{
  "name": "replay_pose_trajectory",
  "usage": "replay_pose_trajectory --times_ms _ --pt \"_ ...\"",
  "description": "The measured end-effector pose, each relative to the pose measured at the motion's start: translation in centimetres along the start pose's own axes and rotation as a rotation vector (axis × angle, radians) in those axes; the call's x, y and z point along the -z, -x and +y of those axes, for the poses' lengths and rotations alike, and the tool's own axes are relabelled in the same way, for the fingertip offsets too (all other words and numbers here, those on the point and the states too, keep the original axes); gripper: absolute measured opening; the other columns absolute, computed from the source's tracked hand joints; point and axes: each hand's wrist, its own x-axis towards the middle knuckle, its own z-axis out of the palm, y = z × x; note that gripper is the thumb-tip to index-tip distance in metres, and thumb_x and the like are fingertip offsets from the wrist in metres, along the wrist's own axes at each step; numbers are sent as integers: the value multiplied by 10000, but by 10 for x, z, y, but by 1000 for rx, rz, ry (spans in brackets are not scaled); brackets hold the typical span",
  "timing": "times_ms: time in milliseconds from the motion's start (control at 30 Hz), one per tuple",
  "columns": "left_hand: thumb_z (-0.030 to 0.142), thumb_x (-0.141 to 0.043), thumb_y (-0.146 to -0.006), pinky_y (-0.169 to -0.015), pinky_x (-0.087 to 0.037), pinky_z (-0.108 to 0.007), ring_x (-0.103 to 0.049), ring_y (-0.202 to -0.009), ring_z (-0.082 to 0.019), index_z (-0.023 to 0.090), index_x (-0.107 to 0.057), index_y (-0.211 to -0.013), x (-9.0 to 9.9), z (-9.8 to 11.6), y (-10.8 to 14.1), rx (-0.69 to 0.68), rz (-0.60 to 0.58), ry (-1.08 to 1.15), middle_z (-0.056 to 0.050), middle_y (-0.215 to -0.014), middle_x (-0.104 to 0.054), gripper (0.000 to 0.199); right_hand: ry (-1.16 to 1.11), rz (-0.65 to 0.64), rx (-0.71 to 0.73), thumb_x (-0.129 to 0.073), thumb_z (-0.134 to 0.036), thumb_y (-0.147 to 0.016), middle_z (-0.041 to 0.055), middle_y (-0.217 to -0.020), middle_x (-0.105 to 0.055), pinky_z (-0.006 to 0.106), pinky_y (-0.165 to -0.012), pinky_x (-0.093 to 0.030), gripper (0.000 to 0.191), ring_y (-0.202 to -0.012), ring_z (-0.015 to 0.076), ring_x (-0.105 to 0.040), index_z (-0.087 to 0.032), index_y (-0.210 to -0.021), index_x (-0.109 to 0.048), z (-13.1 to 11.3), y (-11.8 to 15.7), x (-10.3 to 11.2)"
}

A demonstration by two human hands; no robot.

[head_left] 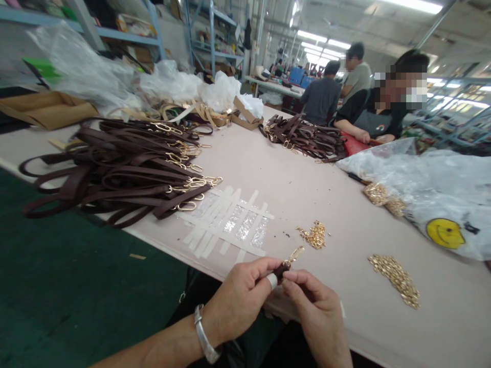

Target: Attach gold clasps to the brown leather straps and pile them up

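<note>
At the table's front edge, my left hand (pixel 240 294) is closed around the end of a dark brown leather strap (pixel 282 270), its thumb wrapped in a pale band. A gold clasp (pixel 296 253) sticks out from that end, over the tabletop. My right hand (pixel 316 306) meets it from the other side, thumb and index finger pinched together against the strap; whatever lies between those fingertips is too small to make out. Just beyond the hands lies a small heap of gold metal pieces (pixel 316 235). A second heap of flat gold pieces (pixel 397 278) is to the right.
Brown straps with gold clasps (pixel 126 168) are piled at left, and more straps (pixel 303 137) lie farther back. Taped clear plastic (pixel 233 222) covers part of the table (pixel 345 276). Plastic bags (pixel 441 189) bulge at right. A co-worker (pixel 383 120) sits across.
</note>
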Motion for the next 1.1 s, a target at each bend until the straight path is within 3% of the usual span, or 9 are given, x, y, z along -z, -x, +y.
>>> replay_pose_trajectory --times_ms 200,433,567,633,700,800,900,1000,1100 --pt "153 -488 -908 -983 -506 -310 -671 -1070 -217 255 -699 -1221 -1 -6 -2 47 -46 1 -9 -1109 -753 391 -27 -62 23 -675 -358 -848 0 -830 -671 250 -746 -484 146 -799 158 -613 -222 -815 -717 -1 2 -1" --pt "260 -591 -857 -1030 -498 -347 -673 -1112 -269 337 -745 -1149 0 -30 -2 21 42 -235 -1 -1113 -763 339 -147 64 -23 -705 -289 -782 -19 -738 -646 251 -672 -472 133 -701 144 -569 -200 -770 -607 1 5 -9" --pt "321 -612 -856 -812 -584 -303 -706 -958 -258 293 -745 -1141 -8 -33 -4 100 0 -77 -33 -965 -775 316 -110 64 -25 -692 -271 -790 -45 -702 -620 231 -602 -467 148 -640 131 -573 -217 -778 -555 -5 8 -5" --pt "357 -585 -886 -597 -553 -245 -690 -758 -213 243 -695 -1229 -11 -32 -6 195 -36 15 -48 -867 -760 378 32 52 19 -677 -283 -811 -35 -717 -638 231 -606 -475 117 -659 137 -596 -215 -799 -582 -8 5 12" --pt "368 -588 -890 -494 -468 -207 -629 -628 -164 210 -654 -1287 -12 -30 -8 267 -27 56 -55 -855 -755 433 305 143 125 -656 -313 -837 -6 -780 -674 245 -678 -499 111 -727 152 -626 -209 -863 -628 -7 -3 43" --pt "396 -631 -857 -533 -463 -212 -622 -680 -161 219 -672 -1274 -6 -25 -9 300 11 77 -70 -966 -767 456 850 425 242 -524 -360 -912 53 -920 -713 304 -785 -515 225 -799 181 -657 -195 -1013 -638 6 -21 106" --pt "448 -648 -834 -626 -518 -263 -656 -798 -210 229 -708 -1225 0 -20 -8 350 22 125 -67 -964 -773 452 1044 486 208 -445 -288 -913 114 -979 -706 393 -813 -491 248 -872 249 -655 -171 -1034 -627 22 -39 160" --pt "442 -743 -735 -630 -543 -307 -676 -771 -232 237 -753 -1135 -1 -21 -9 401 22 186 -61 -973 -775 449 1160 437 196 -419 -224 -906 121 -956 -698 395 -825 -465 230 -905 266 -641 -174 -991 -627 30 -52 184" --pt "417 -851 -583 -634 -572 -351 -700 -751 -260 238 -783 -1003 -7 -30 -11 398 59 288 -64 -975 -778 461 1264 386 176 -411 -161 -909 110 -936 -702 352 -797 -451 235 -894 247 -645 -178 -996 -629 31 -60 188"
